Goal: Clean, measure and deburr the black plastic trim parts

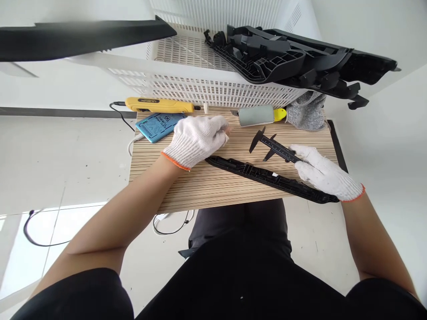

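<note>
My right hand (322, 173), in a white knitted glove with an orange cuff edge, grips the end of a black vernier caliper (276, 147). The caliper's jaws point away to the left, above the wooden tabletop. My left hand (202, 138), gloved the same way, is closed with its fingers curled; whatever is in them, if anything, is hidden. A bare fingertip shows at the glove's right side. Between me and both hands lies a long, narrow black plastic trim piece (253, 172) with a small white patch. Its left end is beside my left wrist, and its right end passes by my right wrist.
Along the table's back edge are a yellow corded tool (160, 105), a blue phone-like box (158, 126), a grey-and-yellow tool (256, 115) and a grey cloth (307, 111). Behind stands a white basket (200, 84) with black plastic parts (287, 62). Another black panel (83, 40) juts in at left.
</note>
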A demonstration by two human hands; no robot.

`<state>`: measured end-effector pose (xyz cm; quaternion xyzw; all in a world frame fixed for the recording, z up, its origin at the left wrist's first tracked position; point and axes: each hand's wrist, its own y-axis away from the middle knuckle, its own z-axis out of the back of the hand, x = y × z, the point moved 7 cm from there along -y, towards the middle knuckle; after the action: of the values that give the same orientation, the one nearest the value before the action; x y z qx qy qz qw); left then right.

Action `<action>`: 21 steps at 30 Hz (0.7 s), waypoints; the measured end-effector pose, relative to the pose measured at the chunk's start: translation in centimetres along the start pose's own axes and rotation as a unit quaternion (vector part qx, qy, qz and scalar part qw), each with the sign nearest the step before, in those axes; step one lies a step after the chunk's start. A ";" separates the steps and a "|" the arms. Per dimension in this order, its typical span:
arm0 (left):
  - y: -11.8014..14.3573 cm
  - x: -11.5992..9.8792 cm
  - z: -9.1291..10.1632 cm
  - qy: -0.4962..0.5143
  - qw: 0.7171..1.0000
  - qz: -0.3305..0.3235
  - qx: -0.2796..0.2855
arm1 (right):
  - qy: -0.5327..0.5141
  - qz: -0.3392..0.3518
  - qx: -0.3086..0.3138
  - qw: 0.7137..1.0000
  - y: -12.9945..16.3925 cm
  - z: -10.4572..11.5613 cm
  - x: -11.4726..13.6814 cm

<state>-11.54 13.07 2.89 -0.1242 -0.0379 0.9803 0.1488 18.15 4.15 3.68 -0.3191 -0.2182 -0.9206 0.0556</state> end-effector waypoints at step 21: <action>2.1 -3.6 -2.6 0.034 0.995 0.041 0.083 | 0.062 0.106 0.010 0.992 -1.0 -1.7 -0.4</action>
<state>-8.17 10.06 0.97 -0.1462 0.0537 0.9805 0.1198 17.27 4.31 1.93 -0.2818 -0.1883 -0.9255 0.1691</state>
